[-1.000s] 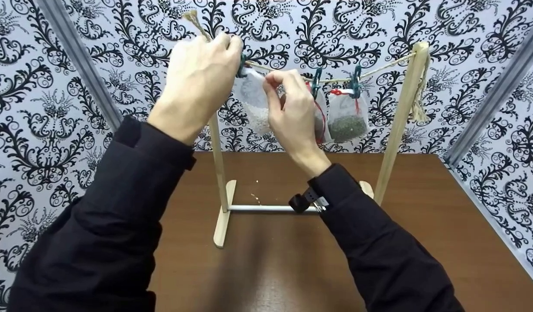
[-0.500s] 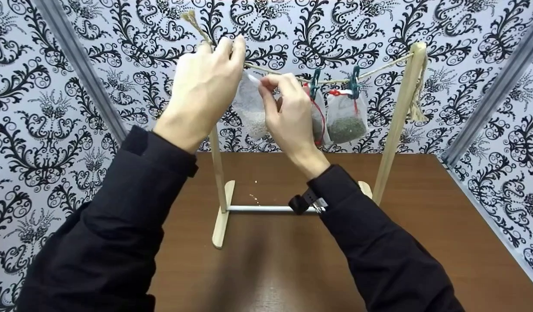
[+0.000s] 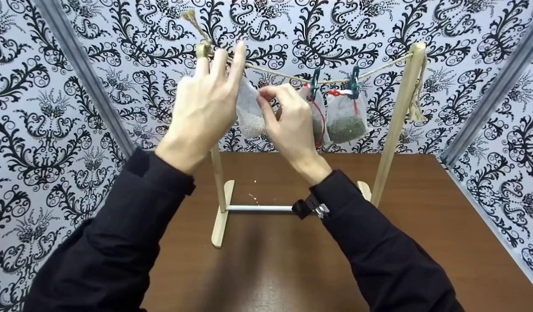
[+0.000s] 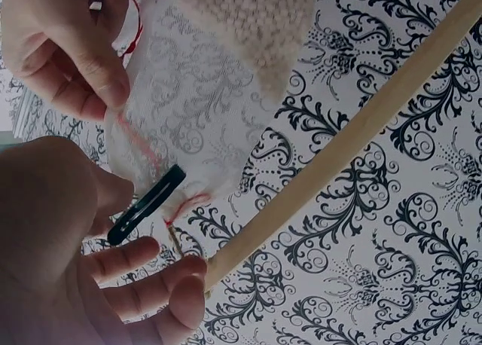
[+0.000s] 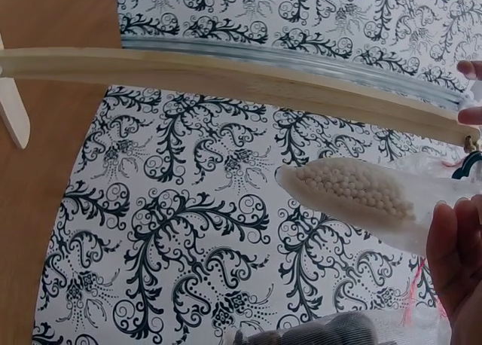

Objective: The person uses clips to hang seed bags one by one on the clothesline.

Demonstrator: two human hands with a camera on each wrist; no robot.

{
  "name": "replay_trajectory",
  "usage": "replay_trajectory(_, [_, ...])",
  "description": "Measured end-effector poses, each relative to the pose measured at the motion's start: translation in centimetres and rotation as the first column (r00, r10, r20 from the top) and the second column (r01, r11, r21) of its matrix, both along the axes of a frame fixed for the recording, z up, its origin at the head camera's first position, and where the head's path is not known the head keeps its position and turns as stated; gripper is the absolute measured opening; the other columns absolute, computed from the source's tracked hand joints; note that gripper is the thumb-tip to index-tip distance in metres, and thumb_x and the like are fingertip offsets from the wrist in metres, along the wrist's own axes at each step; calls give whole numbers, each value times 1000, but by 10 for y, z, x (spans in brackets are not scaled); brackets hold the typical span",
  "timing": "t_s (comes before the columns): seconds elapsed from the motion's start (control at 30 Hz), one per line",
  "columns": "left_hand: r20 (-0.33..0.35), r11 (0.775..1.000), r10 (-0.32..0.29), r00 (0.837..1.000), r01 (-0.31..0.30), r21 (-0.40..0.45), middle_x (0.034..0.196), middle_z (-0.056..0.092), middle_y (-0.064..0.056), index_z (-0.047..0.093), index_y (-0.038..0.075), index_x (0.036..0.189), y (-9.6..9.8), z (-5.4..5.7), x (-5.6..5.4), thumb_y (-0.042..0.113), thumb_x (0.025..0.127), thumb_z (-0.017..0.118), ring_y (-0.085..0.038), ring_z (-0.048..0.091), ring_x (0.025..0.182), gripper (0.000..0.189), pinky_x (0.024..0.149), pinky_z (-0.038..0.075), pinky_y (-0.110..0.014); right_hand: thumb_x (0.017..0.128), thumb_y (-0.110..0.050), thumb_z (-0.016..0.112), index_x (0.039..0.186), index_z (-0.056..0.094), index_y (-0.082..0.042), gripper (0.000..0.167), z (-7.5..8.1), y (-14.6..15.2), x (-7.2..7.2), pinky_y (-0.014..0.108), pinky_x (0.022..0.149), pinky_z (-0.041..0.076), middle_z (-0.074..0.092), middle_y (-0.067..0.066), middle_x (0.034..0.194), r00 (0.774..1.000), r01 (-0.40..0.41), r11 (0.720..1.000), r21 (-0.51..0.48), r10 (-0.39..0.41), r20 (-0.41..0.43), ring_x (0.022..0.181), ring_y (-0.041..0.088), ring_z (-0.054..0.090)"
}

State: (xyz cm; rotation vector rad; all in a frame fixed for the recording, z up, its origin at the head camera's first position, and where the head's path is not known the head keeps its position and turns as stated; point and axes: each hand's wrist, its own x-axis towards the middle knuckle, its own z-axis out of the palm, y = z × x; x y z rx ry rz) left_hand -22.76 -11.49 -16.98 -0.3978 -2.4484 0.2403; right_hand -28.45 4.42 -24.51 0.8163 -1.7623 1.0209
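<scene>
My right hand (image 3: 273,99) pinches the top corner of a clear bag of small white beads (image 3: 250,117), which hangs just below the twine line (image 3: 284,77). The same bag (image 5: 354,194) fills the right wrist view. My left hand (image 3: 212,82) is raised beside the left wooden post (image 3: 216,169) with its fingers straight and spread. In the left wrist view a dark teal clip (image 4: 147,206) lies between the thumb and fingers of that hand; the thumb touches one end. The bag's mouth (image 4: 211,81) with its red thread sits just behind the clip.
Two more bags hang from the twine on teal clips (image 3: 356,80): one with dark green contents (image 3: 346,121), one with a red cord (image 3: 319,115). The right post (image 3: 396,121) and a white base rod (image 3: 258,208) stand on the brown table (image 3: 271,268). Patterned walls close in on three sides.
My left hand's fingers have uncurled from the clip on the twine and now stand straight. The right hand has drawn the bead bag slightly down and left.
</scene>
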Motion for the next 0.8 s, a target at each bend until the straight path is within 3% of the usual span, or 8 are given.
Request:
replay_trajectory(0.17, [-98,999,-48,994,49,14,149,36,-25,16,8,162,-2,-26,0,8,97,53,-38,54,111,74,66,56,-43,96,-11,69,104,72,-2,13,-5,1,2,30,80,51,70,7,97,1000,-1,1000,15,1,-5,87,15,63])
replay_trajectory(0.4, [-169,994,-91,981,101,52,156,28,-24,24,7,160,-1,-61,-5,7,93,56,-39,49,122,74,71,57,-45,95,-9,71,105,72,-2,13,-13,7,5,30,77,51,71,8,97,1000,1,999,33,-1,16,85,16,64])
replay_trajectory(0.63, [-258,985,-132,957,156,74,157,29,-24,27,6,159,2,-83,-12,11,93,59,-40,47,128,73,64,57,-44,94,-7,71,105,73,-1,12,-23,13,7,30,60,47,70,7,96,999,19,1000,20,-20,46,67,14,55])
replay_trajectory(0.8, [-269,981,-135,954,168,102,160,26,-23,24,7,160,5,-95,-13,27,101,57,-42,42,136,71,78,57,-52,94,-7,71,105,72,-1,13,-26,14,11,31,60,47,70,9,97,999,30,999,16,-31,44,68,15,56])
